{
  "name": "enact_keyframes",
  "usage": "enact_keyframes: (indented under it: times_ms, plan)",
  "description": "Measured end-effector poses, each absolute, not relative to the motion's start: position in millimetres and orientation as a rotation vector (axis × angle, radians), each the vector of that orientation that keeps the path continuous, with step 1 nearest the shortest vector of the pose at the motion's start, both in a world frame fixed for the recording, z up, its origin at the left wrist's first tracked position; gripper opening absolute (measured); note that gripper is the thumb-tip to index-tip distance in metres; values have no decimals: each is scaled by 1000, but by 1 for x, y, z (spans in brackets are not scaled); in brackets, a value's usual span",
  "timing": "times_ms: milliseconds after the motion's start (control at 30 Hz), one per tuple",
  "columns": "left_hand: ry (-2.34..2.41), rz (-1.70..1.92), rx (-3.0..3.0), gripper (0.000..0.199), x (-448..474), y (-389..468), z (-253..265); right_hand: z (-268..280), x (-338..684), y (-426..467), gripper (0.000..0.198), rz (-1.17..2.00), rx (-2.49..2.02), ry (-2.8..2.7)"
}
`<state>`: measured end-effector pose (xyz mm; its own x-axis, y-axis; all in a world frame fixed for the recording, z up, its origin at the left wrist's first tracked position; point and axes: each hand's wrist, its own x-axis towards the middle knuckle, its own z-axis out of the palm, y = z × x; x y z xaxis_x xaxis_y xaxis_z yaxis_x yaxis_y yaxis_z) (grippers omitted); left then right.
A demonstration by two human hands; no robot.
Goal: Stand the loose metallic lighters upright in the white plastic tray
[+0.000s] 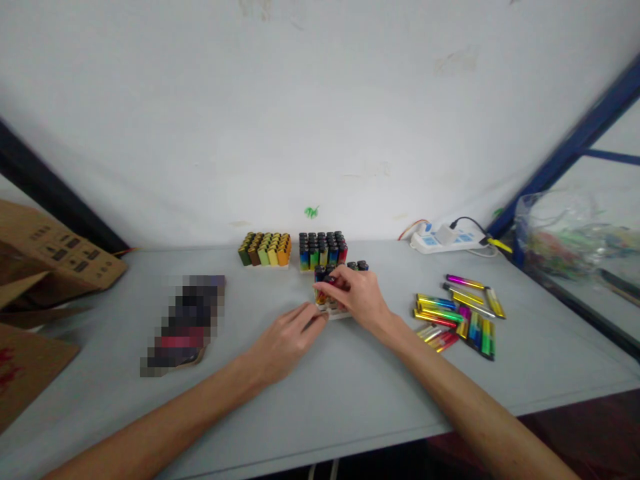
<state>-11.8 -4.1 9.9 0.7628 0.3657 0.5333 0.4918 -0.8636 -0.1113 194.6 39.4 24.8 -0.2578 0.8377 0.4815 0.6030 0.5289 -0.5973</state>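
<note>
A white slotted tray stands near the middle of the table, with several lighters upright in its back part. My right hand is over it, thumb and fingers pinched on a dark-topped lighter at the tray's left side. At the tray's front left corner my left hand has its fingers closed on the edge. The right hand covers part of the tray and its lighters. Behind it stand a full block of black-topped lighters and, to the left, a block of gold-topped lighters.
Loose shiny lighters lie in a pile on the right. A white power strip with plugs sits by the wall. On the left are a pixelated dark object and cardboard boxes. A clear plastic bag is far right.
</note>
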Motion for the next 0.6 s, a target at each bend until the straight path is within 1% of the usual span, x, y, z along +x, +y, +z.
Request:
enact_keyframes:
  times_ms: [100, 233, 467, 600]
  plan:
    - [-656, -767, -2696, 28, -12, -4, 11, 27, 196, 43, 30, 222, -1226, -2084]
    - [-670, -755, -2660, 28, -13, -6, 10, 35, 193, 44, 31, 38, -1278, -2247]
    - [-690, -740, -2666, 26, -14, -6, 6, 62, 190, 45, 38, 0, -1348, -2472]
    - [-713, -701, -2682, 28, -15, -5, 7, 59, 183, 46, 37, 10, -1292, -2498]
